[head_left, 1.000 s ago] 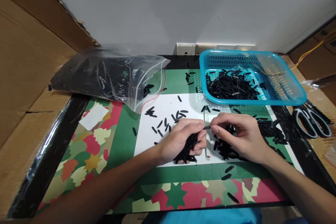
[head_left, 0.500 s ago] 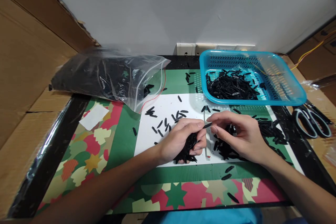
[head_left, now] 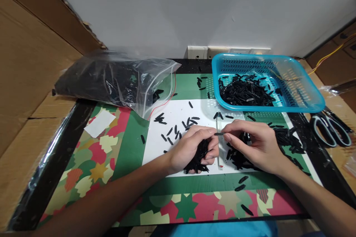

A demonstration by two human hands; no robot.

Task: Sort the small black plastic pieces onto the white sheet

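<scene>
A single small black piece (head_left: 218,133), slim and matte like moulded plastic, is pinched between the thumb and forefinger tips of both hands, just in front of the blue basket (head_left: 306,96). The left hand (head_left: 194,148) has its grip pressed together two ways at once: the fingertips nip one end of the piece while the curled palm clutches a bristling handful of black pieces (head_left: 198,157). The right hand (head_left: 253,144) closes thumb and forefinger on the other end, its remaining fingers loosely bent over a dark heap (head_left: 286,139) of the same parts.

The basket is rigid turquoise plastic with perforated walls and floor (a shallow rectangular tray, really), and it holds a tangled mound of pieces. In front of it and to its left, loose pieces (head_left: 175,131) lie scattered on a smooth white sheet (head_left: 155,144), which rests on a glossy surface (head_left: 91,155) patterned with green, red and cream stars. Left of the basket slumps a crinkled clear plastic bag (head_left: 116,79), shiny and packed with black parts. Right of the basket lie scissors (head_left: 329,129) with grey-and-black looped handles.
</scene>
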